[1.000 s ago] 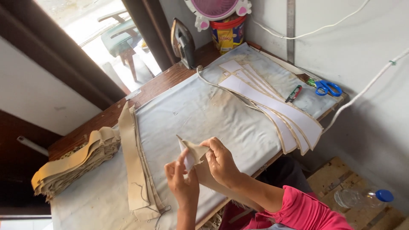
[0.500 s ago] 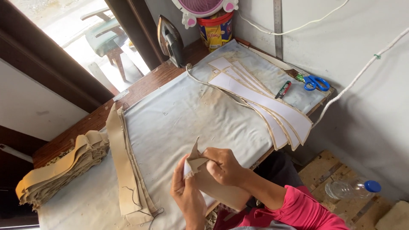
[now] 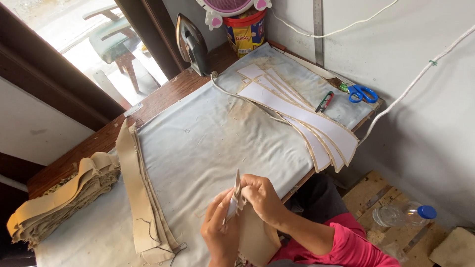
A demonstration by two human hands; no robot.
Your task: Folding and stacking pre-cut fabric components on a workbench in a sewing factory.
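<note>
Both hands hold one beige fabric piece (image 3: 255, 237) with a white stiff lining at the near edge of the padded table (image 3: 208, 148). My left hand (image 3: 220, 237) grips its lower side, palm toward the cloth. My right hand (image 3: 262, 198) pinches the upper edge, which stands up as a thin point. The rest of the piece hangs down over the table edge toward my lap.
A stack of long beige strips (image 3: 143, 198) lies left of my hands, a folded pile (image 3: 59, 198) further left. White lined pieces (image 3: 302, 118) fan out at the right. An iron (image 3: 190, 44), blue scissors (image 3: 361, 92), a snipper (image 3: 324, 101) and a bottle (image 3: 403, 213) on the floor are around.
The hands and the fabric piece have come nearer to my body, off the table's middle to its near edge. The piece now hangs down more instead of lying flat.
</note>
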